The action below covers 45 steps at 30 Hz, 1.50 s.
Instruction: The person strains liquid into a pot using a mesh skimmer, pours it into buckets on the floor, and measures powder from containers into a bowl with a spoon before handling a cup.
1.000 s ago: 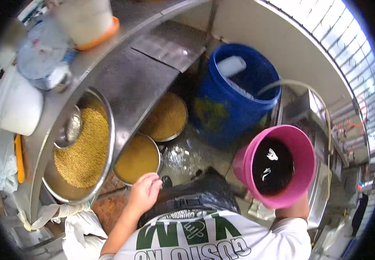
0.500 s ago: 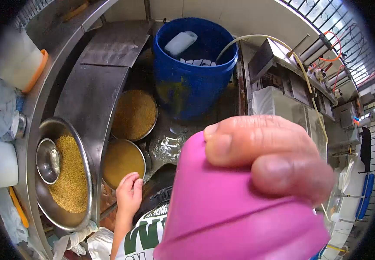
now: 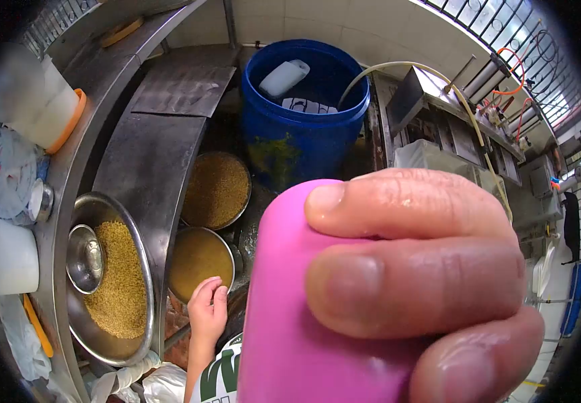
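Very near the camera, my right hand (image 3: 424, 255) is closed round a smooth pink cup (image 3: 290, 295), its fingers lying across the side. The cup's lower end runs out of view. Lower and to the left, my left hand (image 3: 208, 307) is held loosely curved, with nothing visible in it. Its fingertips overlap the near rim of a metal pot of yellowish liquid (image 3: 200, 258); whether they touch it I cannot tell. Behind that pot stands a round vessel of soaked grains or beans (image 3: 216, 191).
A wide steel bowl (image 3: 148, 289) at left holds yellow beans (image 3: 119, 289) and a small metal bowl (image 3: 85, 260). A blue barrel (image 3: 297, 141) with a hose stands behind. Metal machinery (image 3: 438, 114) lies right, and a shelf with white containers (image 3: 12, 255) runs along the left.
My right hand and the pink cup have come closer to the camera and fill more of the view. The camera view has shifted slightly; my left hand stays by the pot.
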Motion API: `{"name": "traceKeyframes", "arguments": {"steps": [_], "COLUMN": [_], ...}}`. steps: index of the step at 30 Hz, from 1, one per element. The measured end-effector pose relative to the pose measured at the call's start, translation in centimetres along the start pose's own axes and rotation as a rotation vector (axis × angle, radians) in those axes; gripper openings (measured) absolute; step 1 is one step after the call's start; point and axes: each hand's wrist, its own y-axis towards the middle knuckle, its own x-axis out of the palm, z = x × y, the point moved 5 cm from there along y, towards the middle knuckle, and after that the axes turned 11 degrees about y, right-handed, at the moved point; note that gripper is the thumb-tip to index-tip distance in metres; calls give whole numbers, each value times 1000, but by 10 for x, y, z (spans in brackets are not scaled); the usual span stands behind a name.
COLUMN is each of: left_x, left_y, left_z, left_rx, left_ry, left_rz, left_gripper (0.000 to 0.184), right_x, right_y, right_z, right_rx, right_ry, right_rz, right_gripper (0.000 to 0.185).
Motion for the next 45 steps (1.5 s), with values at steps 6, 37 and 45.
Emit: {"name": "traceKeyframes", "arguments": {"steps": [6, 37, 45], "left_x": [-2, -1, -2], "left_y": [-3, -17, -22], "left_z": [-2, 2, -1], "left_rx": [-6, -46, -65], "left_ry": [-11, -59, -39], "left_rz": [34, 87, 86], "left_gripper": [18, 19, 19], "right_x": [5, 7, 9], "right_y": [3, 15, 17], "right_z": [7, 5, 0], "right_rx": [-43, -164, -196], "right_ry": [4, 56, 69], "right_rz": [21, 34, 31], "right_gripper": [52, 52, 52]}}
